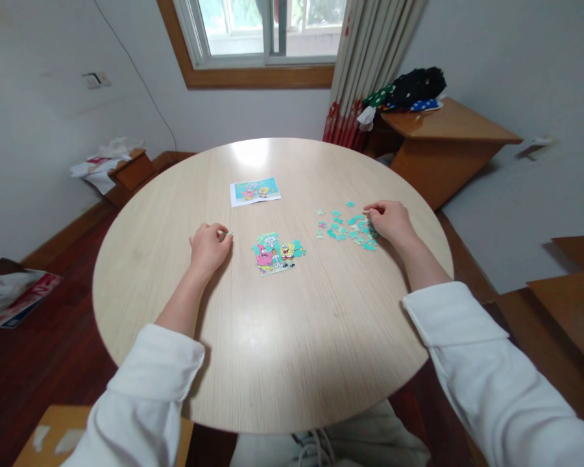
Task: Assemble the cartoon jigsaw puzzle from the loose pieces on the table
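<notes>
On the round table, a partly joined jigsaw puzzle (274, 254) shows a pink starfish figure, a yellow sponge figure and a pale green face. My left hand (211, 248) rests to its left, fingers curled into a pinch, with a tiny pale speck at the tips that I cannot make out. A loose scatter of mostly turquoise puzzle pieces (338, 230) lies to the right of the joined part. Over the right edge of that scatter is my right hand (392, 224), its fingers bent and closed; whatever they hold is hidden. Behind the puzzle lies a picture sheet (255, 191) with similar figures.
The pale wooden table (292, 350) has a rounded edge close to my body. Beyond it are a window (267, 32), a curtain (365, 58) and a wooden cabinet (452, 123) with dark cloth (418, 87) on top. A cardboard box (53, 431) stands at lower left.
</notes>
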The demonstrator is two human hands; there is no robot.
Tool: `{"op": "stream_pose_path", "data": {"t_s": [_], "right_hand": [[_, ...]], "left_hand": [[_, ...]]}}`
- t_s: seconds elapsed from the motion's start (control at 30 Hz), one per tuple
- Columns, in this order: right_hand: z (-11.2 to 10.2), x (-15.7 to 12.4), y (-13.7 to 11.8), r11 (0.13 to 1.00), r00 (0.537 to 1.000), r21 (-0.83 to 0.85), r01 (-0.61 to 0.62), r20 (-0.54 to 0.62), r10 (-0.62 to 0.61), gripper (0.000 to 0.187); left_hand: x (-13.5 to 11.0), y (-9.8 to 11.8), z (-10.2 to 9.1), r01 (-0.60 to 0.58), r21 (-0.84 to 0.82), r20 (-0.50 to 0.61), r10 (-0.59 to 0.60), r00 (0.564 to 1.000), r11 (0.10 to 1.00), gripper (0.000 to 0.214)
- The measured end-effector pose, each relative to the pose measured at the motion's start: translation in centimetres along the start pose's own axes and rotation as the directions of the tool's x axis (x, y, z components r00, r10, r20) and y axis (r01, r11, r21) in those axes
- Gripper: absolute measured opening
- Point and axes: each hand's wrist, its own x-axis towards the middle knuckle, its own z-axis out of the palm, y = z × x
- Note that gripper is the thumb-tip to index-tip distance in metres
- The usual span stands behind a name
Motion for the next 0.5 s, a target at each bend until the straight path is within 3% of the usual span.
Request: {"op": "stream_pose_path", "data": {"t_s": [0.5], "right_hand": [[0.4, 0.9, -0.2, 0.969, 0.99, 0.245, -0.013, -0.133, 0.047, 0.03]], "left_hand": [[0.7, -0.8, 0.7, 0.035, -0.033, -0.04, -0.036, 0.999, 0.999, 0.018]]}}
